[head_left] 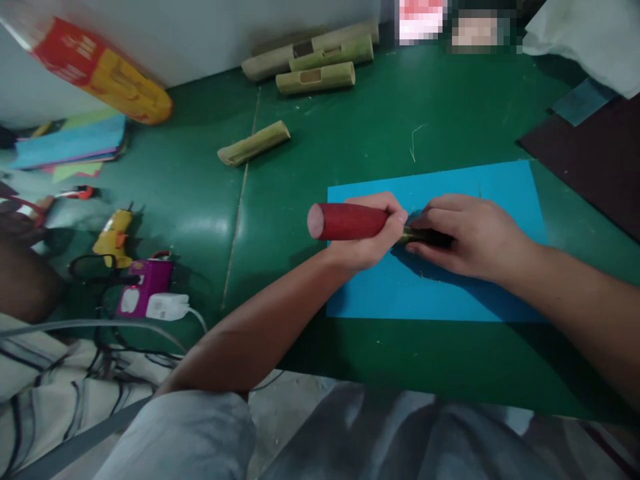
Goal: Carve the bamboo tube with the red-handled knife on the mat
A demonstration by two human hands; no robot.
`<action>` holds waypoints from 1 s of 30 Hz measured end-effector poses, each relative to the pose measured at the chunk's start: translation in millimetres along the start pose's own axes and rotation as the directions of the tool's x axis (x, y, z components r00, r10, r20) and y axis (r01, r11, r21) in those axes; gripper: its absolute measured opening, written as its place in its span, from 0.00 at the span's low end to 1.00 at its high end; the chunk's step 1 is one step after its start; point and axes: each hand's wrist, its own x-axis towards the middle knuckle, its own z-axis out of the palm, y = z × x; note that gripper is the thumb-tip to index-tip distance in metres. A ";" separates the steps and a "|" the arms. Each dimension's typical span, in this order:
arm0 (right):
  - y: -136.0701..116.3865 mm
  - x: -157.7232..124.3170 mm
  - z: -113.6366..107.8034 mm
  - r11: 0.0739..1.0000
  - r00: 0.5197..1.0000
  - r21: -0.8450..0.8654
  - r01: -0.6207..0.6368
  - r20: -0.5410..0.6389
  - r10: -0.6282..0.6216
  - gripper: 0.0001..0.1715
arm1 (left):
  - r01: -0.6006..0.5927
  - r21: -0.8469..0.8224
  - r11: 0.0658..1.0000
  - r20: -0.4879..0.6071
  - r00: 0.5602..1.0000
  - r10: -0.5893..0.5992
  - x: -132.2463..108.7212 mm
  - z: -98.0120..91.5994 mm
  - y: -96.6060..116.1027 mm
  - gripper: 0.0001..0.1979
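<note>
Your left grip wraps the handle, your right grip holds a greenish piece over the blue sheet; piece probably light, stiff, slick, best held along its sides.

1. I see the red handle as smooth, painted-looking wood, its round end paler and matt.
2. The greenish piece by it has a slight shine; shadow keeps me from telling its material.
3. The blue sheet reads to me as flat, matt paper.
4. I get soft glare off the smooth green tabletop.
5. The cut tubes and short tube look like bamboo, smooth-skinned.
6. I take the yellow glue gun and white plug for smooth plastic.
7. Grey clothing shows me soft, creased cloth.
</note>
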 end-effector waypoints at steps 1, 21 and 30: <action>-0.2 -0.1 0.2 1.000 1.000 -0.010 0.003 0.000 -0.003 0.17 | -0.003 0.017 1.000 0.014 1.000 0.003 -0.8 -1.3 0.3 0.20; -7.1 -1.0 0.8 0.991 0.999 -0.132 -0.036 -0.015 0.034 0.15 | -0.002 0.059 0.998 0.023 1.000 0.001 0.0 -3.9 2.9 0.18; -7.5 -0.1 1.4 0.970 0.998 -0.242 0.040 -0.027 -0.048 0.19 | -0.035 0.091 0.995 0.013 0.999 0.034 -2.7 -5.1 2.4 0.18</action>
